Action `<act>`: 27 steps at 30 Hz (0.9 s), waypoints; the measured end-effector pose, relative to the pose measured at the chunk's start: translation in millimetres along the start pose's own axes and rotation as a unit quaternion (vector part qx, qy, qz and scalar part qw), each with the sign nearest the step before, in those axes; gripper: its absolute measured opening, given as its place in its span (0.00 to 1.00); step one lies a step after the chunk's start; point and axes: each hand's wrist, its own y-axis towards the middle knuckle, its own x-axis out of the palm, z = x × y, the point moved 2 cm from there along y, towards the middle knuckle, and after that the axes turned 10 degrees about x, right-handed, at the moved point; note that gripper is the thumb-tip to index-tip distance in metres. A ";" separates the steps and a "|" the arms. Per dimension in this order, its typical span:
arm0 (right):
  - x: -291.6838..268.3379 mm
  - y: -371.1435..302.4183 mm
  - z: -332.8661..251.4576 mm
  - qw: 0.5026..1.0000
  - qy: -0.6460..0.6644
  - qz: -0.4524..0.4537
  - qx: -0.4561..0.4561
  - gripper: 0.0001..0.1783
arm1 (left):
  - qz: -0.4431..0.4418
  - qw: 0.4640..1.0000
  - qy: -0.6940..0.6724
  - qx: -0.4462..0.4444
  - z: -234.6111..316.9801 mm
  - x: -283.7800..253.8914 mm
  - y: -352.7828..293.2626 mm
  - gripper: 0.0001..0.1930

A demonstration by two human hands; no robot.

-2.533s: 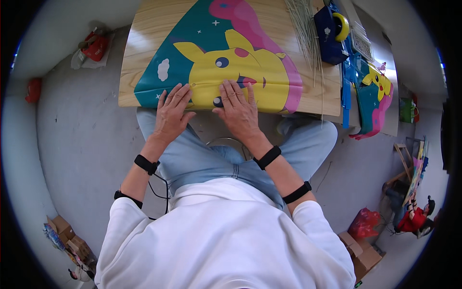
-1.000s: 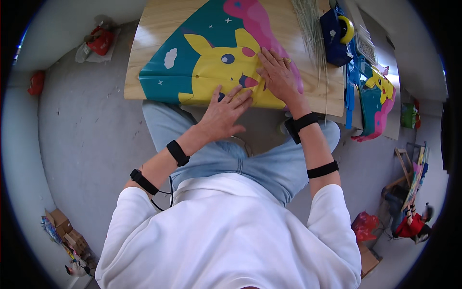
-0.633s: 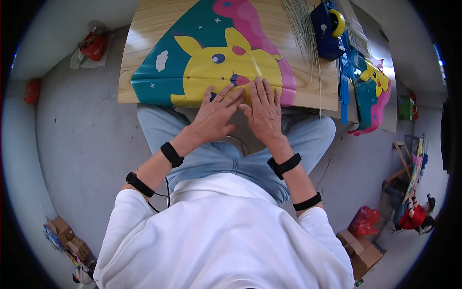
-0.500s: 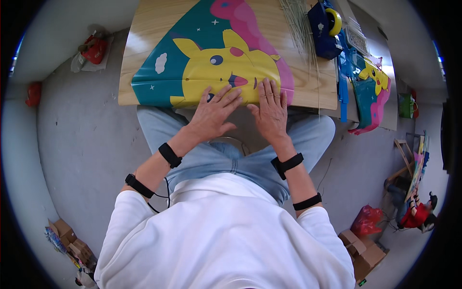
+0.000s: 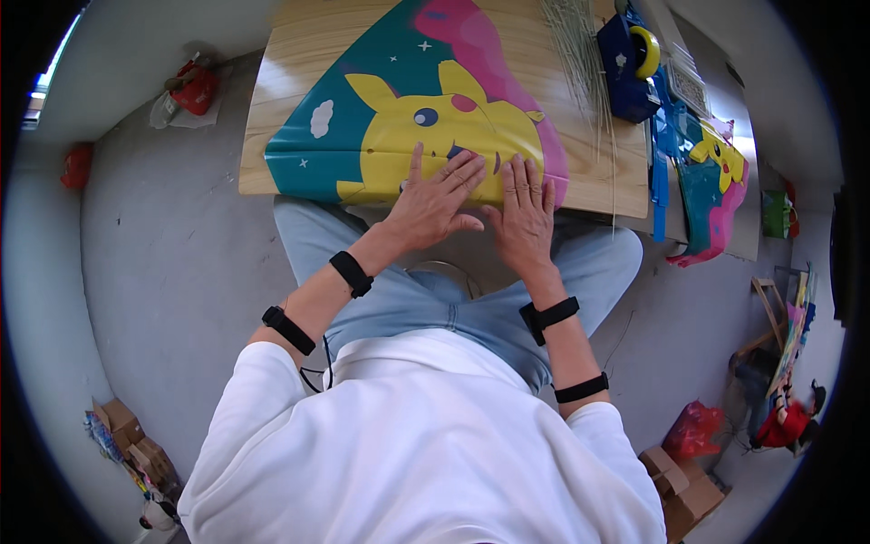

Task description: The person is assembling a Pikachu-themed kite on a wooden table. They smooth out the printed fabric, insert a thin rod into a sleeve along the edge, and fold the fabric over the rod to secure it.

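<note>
A thin, glossy sheet (image 5: 331, 159) printed in teal, pink and yellow with a cartoon character lies on a wooden table. Its near part bends down over the table's front edge. My left hand (image 5: 430, 201) rests flat on the yellow print near that edge, index finger spread away from the others. Beside it my right hand (image 5: 524, 218) lies open on the sheet, fingers stretched forward and fairly close together. The thumbs point toward each other, a small gap apart. Neither hand grips anything. The palms cover part of the sheet's near edge.
On the wooden table (image 5: 589, 186), thin pale sticks (image 5: 580, 68) lie at the far right beside a blue dispenser (image 5: 623, 72) with yellow tape. Further right, a similar printed sheet (image 5: 716, 195) hangs over an edge near blue strips (image 5: 662, 181). A person in red (image 5: 781, 424) sits at right.
My left hand has slid slightly right, closer to my right hand, and its index finger has spread apart. My right hand has drawn a little toward me. The whole view has shifted slightly.
</note>
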 end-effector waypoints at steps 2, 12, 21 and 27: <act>-0.2 -1.1 0.4 1.000 0.001 0.004 0.001 0.44 | 0.002 1.000 -0.008 -0.014 -8.0 -2.6 -10.0 0.44; -2.1 -0.4 -2.5 1.000 -0.024 -0.003 -0.012 0.45 | 0.017 0.997 0.002 -0.075 -41.8 -21.5 -53.3 0.40; 0.8 -0.7 -4.2 0.999 -0.043 -0.012 -0.010 0.45 | 0.045 0.987 0.014 -0.156 -79.2 -47.1 -98.1 0.42; 1.6 -1.2 -6.4 0.998 -0.056 -0.011 -0.011 0.45 | 0.063 0.979 0.015 -0.192 -89.4 -43.7 -129.1 0.42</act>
